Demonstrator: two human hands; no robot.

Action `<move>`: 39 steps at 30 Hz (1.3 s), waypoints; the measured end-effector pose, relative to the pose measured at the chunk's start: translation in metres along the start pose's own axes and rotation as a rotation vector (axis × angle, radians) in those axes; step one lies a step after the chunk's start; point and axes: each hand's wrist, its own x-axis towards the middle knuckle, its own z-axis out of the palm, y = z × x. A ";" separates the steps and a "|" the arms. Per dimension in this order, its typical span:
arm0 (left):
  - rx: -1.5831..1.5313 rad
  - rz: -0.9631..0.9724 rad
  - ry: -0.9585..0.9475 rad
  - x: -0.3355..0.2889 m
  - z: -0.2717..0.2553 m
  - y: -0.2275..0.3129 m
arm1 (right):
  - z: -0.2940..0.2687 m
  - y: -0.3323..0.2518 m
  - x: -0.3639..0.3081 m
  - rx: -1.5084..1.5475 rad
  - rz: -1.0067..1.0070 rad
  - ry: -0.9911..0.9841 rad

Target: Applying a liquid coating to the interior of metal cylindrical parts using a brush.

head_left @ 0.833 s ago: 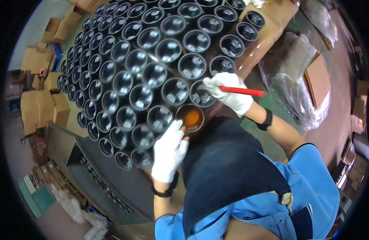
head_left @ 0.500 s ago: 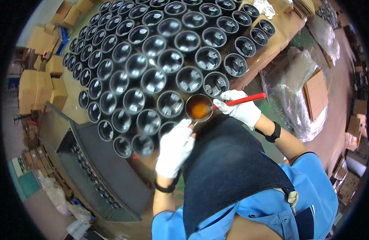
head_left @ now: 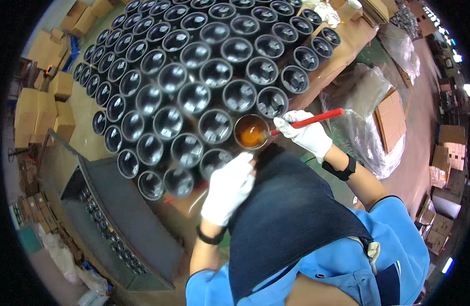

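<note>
My left hand (head_left: pixel 227 189), in a white glove, is closed at the near side of a small round cup (head_left: pixel 238 136) and appears to grip it there; the fingertips partly hide the hold. Amber-orange liquid (head_left: pixel 252 133) lies in the cup. In my gloved right hand (head_left: pixel 307 133) is a brush with a long red handle (head_left: pixel 321 117), pinched near its lower end. Its tip reaches into the cup, and its bristles are hard to make out. Just beyond the cup stand many black, open-topped cylinders (head_left: pixel 215 126) with glossy insides, packed in rows.
Brown cardboard (head_left: pixel 342 58) covers the table under the cylinders. A grey metal trough (head_left: pixel 128 219) holding small parts stands at the left. Clear plastic wrap (head_left: pixel 359 92) and a flat cardboard sheet (head_left: pixel 391 122) lie at the right. Stacked cartons (head_left: pixel 33 117) sit far left.
The view has shifted slightly, so the cylinders appear a little further left. Both hands keep their holds beside the cup, and the brush tip is still inside it.
</note>
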 end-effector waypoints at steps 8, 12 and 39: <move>-0.097 0.120 -0.069 0.046 0.038 0.016 | -0.101 0.053 0.021 0.702 0.312 0.179; -0.080 0.207 -0.046 0.084 0.068 0.027 | -0.129 0.066 0.052 0.494 0.318 0.136; 0.136 0.116 0.089 0.166 0.150 0.036 | -0.061 0.109 0.109 -0.086 -0.261 0.191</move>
